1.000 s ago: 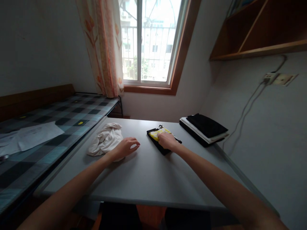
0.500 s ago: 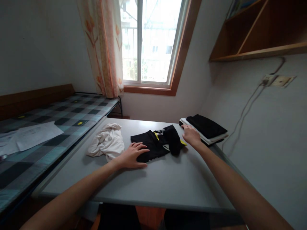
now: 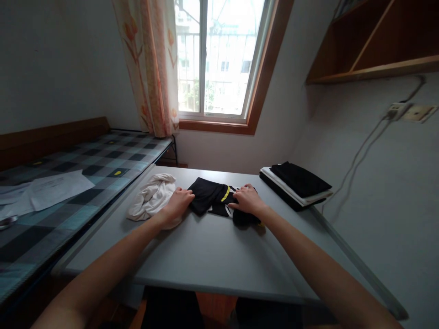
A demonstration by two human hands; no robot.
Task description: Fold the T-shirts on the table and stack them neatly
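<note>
Lying across the middle of the counter, toward its far edge, is a black garment with yellow and white patches, partly folded and bunched at its right end. The left hand is at the garment's left end, its fingers curled at the dark cloth; whether they pinch it cannot be told. The right hand lies over the right end, fingers bent and slightly spread on the fabric, with no clear grip to be seen.

A crumpled white cloth sits near the counter's far left corner, partly behind the left hand. By the far right corner is a stack of folded clothes, black on top with white beneath. Beyond the counter's left edge, papers lie on a checkered bed.
</note>
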